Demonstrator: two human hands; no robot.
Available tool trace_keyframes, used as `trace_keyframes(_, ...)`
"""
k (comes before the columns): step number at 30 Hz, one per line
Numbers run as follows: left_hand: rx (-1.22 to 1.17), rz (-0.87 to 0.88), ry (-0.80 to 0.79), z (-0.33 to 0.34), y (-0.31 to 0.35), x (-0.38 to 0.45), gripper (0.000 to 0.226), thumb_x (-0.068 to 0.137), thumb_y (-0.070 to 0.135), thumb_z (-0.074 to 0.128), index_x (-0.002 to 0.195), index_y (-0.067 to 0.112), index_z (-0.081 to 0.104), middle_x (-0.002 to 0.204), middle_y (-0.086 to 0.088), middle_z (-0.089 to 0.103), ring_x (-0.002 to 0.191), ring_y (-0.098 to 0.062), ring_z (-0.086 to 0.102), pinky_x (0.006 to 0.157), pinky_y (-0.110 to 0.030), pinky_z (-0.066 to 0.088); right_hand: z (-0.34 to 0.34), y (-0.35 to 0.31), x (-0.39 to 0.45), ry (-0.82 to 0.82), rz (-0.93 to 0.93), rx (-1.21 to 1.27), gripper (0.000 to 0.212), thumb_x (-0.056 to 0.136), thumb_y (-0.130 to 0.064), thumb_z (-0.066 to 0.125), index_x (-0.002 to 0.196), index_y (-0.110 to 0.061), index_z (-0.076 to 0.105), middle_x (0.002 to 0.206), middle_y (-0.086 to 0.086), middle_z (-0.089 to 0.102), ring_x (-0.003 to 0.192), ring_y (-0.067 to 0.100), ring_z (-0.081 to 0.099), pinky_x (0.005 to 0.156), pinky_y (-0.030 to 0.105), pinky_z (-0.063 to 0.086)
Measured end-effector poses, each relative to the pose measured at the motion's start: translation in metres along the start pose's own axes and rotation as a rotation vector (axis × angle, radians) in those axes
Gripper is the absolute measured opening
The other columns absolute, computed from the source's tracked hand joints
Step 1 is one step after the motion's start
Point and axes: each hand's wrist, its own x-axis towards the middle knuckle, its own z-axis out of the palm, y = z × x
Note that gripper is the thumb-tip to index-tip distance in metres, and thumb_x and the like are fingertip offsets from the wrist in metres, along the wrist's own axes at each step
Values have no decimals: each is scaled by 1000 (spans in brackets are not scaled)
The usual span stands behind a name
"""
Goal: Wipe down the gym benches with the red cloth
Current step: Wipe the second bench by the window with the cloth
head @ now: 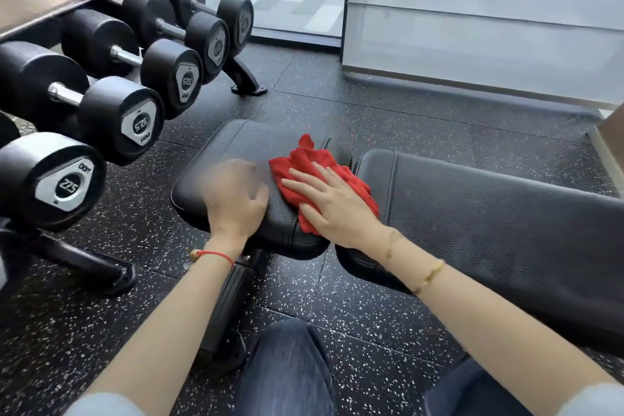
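Note:
A black padded gym bench lies across the middle of the head view, with a seat pad (236, 145) on the left and a long back pad (489, 213) on the right. A crumpled red cloth (310, 159) lies on the seat pad near the gap between the pads. My right hand (331, 203) presses flat on the cloth with straight fingers. My left hand (236, 196) rests on the seat pad's near left part, blurred, fingers curled, holding nothing that I can see.
A rack of black dumbbells (118, 118) stands close on the left, its foot (101, 267) on the speckled rubber floor (337, 105). A glass wall and grey panel (472, 27) close off the back. My knees (287, 368) are at the bottom.

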Motion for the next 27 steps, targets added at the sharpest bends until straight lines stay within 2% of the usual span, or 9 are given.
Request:
trace_keyframes(3, -3, 6, 18, 2, -2, 1, 33, 82, 37, 51, 110, 23, 63, 120, 4, 61, 119, -22, 51, 112, -49, 27, -12, 21, 3, -11, 18, -39, 50, 98, -28, 47, 148, -33, 39, 158, -12, 30, 150, 22, 17, 123, 39, 6)
trace_keyframes(8, -15, 6, 29, 2, -2, 0, 32, 83, 36, 52, 110, 23, 64, 120, 5, 62, 119, -21, 51, 112, -50, 27, -10, 28, 64, 2, 260, -43, 50, 102, -31, 40, 151, -34, 32, 161, -11, 21, 152, 24, 6, 123, 41, -1)
trace_keyframes(11, -8, 8, 34, 2, -2, 0, 32, 83, 35, 51, 110, 23, 64, 120, 5, 62, 119, -22, 51, 111, -50, 28, -2, 12, 72, -13, 214, -55, 50, 101, -31, 40, 150, -33, 33, 161, -10, 23, 151, 26, 8, 123, 41, -1)
trace_keyframes(15, -13, 2, 29, 1, -2, 0, 32, 83, 34, 50, 110, 24, 64, 121, 4, 62, 119, -22, 51, 111, -50, 28, 0, -9, 30, -56, 5, -58, 49, 100, -30, 42, 149, -32, 37, 159, -10, 28, 151, 24, 12, 123, 42, 4)
trace_keyframes(17, -15, 2, 29, 1, -1, 0, 32, 84, 35, 49, 110, 24, 64, 120, 4, 62, 119, -22, 50, 110, -50, 28, -1, -10, 5, -65, -18, -79, 50, 101, -31, 42, 150, -33, 35, 160, -11, 27, 151, 23, 12, 123, 40, 3)
trace_keyframes(23, -28, 4, 20, 1, -2, -2, 35, 83, 36, 43, 109, 23, 63, 119, 4, 62, 118, -22, 49, 110, -48, 26, -23, 14, -48, -21, 163, -189, 50, 102, -38, 37, 151, -40, 28, 160, -16, 24, 150, 21, 17, 122, 41, 7)
trace_keyframes(27, -11, 22, 7, 0, 0, -3, 36, 83, 35, 43, 111, 21, 62, 120, 1, 61, 118, -24, 50, 111, -48, 24, -29, 25, -67, 22, 293, -215, 50, 101, -40, 37, 150, -39, 30, 159, -17, 24, 150, 23, 16, 123, 39, 3)
